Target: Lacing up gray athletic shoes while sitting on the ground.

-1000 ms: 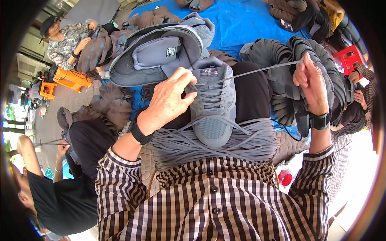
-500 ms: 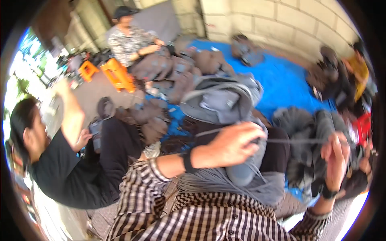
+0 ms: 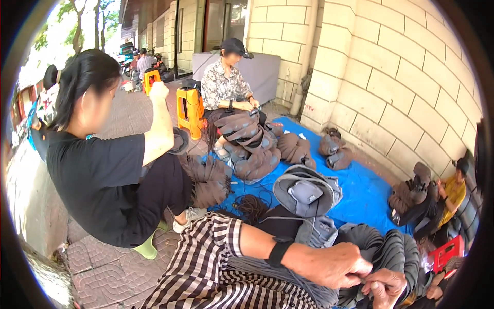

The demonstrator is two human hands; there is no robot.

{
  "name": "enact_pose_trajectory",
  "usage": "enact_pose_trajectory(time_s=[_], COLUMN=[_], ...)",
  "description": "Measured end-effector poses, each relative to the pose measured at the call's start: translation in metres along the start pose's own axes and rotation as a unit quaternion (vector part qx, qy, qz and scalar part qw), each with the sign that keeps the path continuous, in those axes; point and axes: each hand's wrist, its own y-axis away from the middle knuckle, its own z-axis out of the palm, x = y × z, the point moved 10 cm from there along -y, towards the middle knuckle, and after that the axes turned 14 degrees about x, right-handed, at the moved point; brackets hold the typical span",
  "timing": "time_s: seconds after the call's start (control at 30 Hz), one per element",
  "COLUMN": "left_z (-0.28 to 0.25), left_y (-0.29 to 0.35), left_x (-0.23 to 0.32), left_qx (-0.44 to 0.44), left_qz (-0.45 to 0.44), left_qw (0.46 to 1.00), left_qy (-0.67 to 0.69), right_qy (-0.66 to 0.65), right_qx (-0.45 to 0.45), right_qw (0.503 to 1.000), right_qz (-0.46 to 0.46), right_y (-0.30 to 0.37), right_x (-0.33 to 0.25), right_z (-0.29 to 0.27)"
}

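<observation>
My left hand is closed in a pinch at the lower right, its fingertips meeting those of my right hand, which is pinched too. Both are on a grey cord, mostly hidden by the fingers now but plain between them half a second ago. Beyond my left forearm a grey bucket hat lies tilted with its inside showing; a thin cord runs from it toward my hands. A bundle of grey cords lies across my lap. Nested grey hats are stacked just beyond my right hand.
A person in black sits close on my left with one arm raised. Another person works behind stacks of brown hats on the blue tarp. Brown cords lie nearby. A red stool and a yellow-shirted person are right.
My hands, apart with a grey cord stretched between them, have come together at the lower right. My view has swung left and up, showing more of the wall and the neighbour.
</observation>
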Motion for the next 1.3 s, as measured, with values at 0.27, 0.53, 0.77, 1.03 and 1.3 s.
enact_pose_trajectory(time_s=[0.27, 0.53, 0.77, 1.03, 1.3], left_z=[0.006, -0.005, -0.022, -0.023, -0.042], left_y=[0.083, 0.141, 0.15, 0.15, 0.137], left_x=[-0.03, -0.085, -0.101, -0.108, -0.109], left_qx=[-0.16, 0.005, 0.084, 0.095, 0.152], left_qz=[-0.18, -0.328, -0.381, -0.296, -0.21], left_qw=[0.969, 0.937, 0.909, 0.945, 0.966], left_qy=[0.056, 0.122, 0.149, 0.104, 0.002], right_qy=[0.059, 0.088, 0.098, 0.116, 0.082], right_qx=[-0.095, -0.138, -0.115, -0.167, -0.133], right_qw=[0.992, 0.986, 0.987, 0.976, 0.978], right_qz=[0.055, 0.03, 0.054, 0.082, 0.138], right_y=[0.017, 0.021, 0.018, 0.018, 0.022], right_x=[0.03, 0.051, 0.074, 0.097, 0.13], right_z=[0.051, 0.106, 0.122, 0.131, 0.121])
